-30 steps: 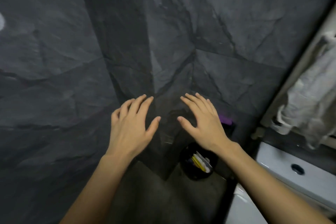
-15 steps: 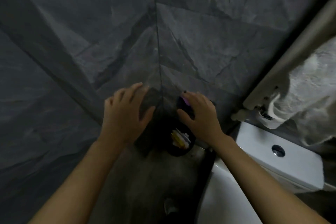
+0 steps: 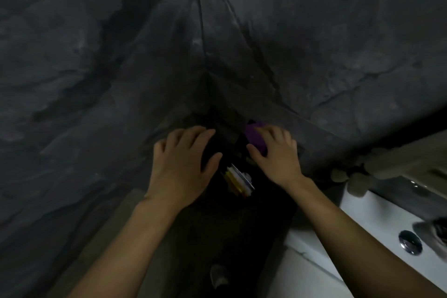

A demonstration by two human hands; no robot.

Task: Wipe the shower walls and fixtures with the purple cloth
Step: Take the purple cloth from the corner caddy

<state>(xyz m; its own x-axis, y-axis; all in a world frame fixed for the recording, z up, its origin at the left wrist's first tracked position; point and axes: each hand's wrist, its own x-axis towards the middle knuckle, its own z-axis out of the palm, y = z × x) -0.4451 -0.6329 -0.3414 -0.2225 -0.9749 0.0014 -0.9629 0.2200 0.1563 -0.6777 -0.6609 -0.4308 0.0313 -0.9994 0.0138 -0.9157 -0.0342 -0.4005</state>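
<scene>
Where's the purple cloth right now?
Head view, right of the wall corner: the purple cloth sits under the right hand, above the dark bin.

Both hands lowered into the corner; right hand (image 3: 278, 152) now covers more of the crumpled purple cloth (image 3: 254, 134).

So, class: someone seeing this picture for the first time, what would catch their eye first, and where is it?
Two bare hands reach toward the dark stone corner: the left hand spread open, the right hand with its fingers over the purple cloth. Lower right, the white toilet tank stands out against the dark tiles.
</scene>
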